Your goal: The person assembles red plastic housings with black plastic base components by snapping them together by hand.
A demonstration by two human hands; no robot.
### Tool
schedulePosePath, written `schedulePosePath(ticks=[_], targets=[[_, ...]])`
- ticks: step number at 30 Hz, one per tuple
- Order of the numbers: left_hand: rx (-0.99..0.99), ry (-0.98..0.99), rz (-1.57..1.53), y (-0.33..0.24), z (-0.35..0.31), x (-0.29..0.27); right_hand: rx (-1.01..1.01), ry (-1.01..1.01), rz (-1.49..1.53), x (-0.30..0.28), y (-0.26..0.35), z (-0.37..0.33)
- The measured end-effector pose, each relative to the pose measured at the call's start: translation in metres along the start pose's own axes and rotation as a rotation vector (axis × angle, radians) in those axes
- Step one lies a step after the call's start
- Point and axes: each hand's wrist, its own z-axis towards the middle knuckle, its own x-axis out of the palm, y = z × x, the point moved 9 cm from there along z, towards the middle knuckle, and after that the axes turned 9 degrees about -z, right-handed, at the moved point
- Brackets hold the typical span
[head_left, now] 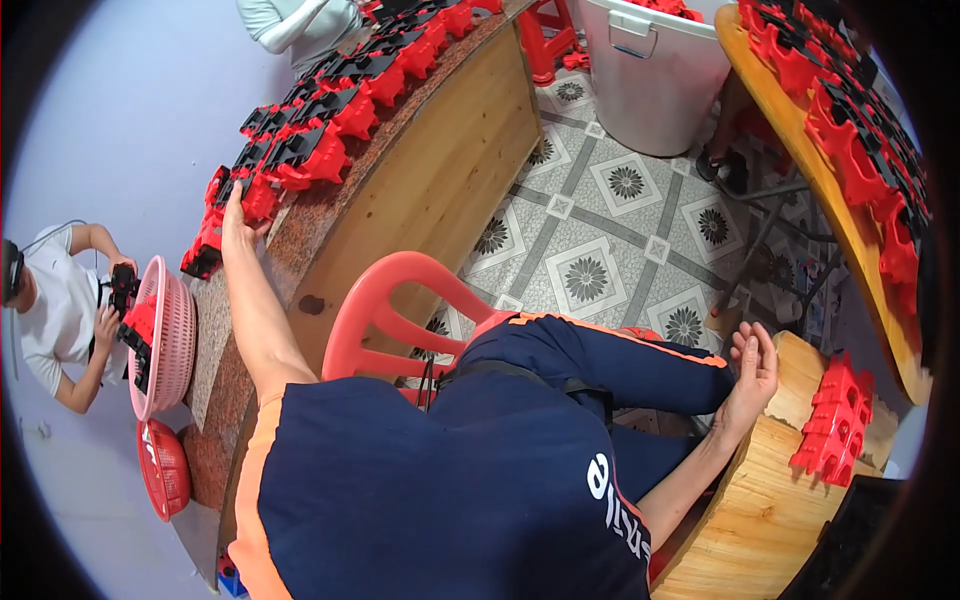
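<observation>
The left hand (241, 226) is at a red-and-black part (262, 203) on the speckled surface (292, 238), probably rowed for easy reach, its grip impossible to tell, while the right hand (752, 378) is relaxed and empty.

1. Bright, fairly even, cool-white light fills the room; its source is out of view.
2. Strong fisheye distortion bows the long, red-brown speckled stone desk (285, 240); a black vignette rings everything, dimming the pale lavender wall (130, 100).
3. The grey-and-white patterned tile floor (585, 280) looks crisp, darker toward the right.
4. Soft sheen marks the tall white plastic bin (650, 90).
5. The bare right hand (752, 372) shows little blur.
</observation>
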Motion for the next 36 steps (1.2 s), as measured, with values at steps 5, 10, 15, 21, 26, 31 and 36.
schedulePosePath(ticks=[5, 10, 15, 21, 26, 31, 36], targets=[[0.644, -1.113, 0.527, -0.075, -0.036, -0.019, 0.05, -0.083, 0.014, 0.009, -0.017, -0.035], [1.545, -0.396, 0.502, -0.099, -0.203, 0.226, -0.139, -0.335, -0.185, -0.007, 0.002, -0.055], [1.215, 1.245, -0.052, 0.08, -0.482, 0.417, -0.568, -1.095, -0.857, -0.101, 0.088, -0.104], [0.277, 2.274, 0.206, 0.314, -0.763, 0.419, -0.233, -1.343, -1.36, -0.206, 0.099, -0.103], [0.91, 2.334, 0.076, 0.346, -0.867, 0.403, 0.025, -0.898, -0.665, -0.228, 0.036, -0.105], [1.118, 2.395, 0.199, 0.382, -0.902, 0.38, -0.012, -1.015, -0.514, -0.252, 0.029, -0.191], [0.488, 2.606, 0.016, 0.325, -0.916, 0.321, 0.094, -1.068, -1.105, -0.225, 0.1, -0.253]])
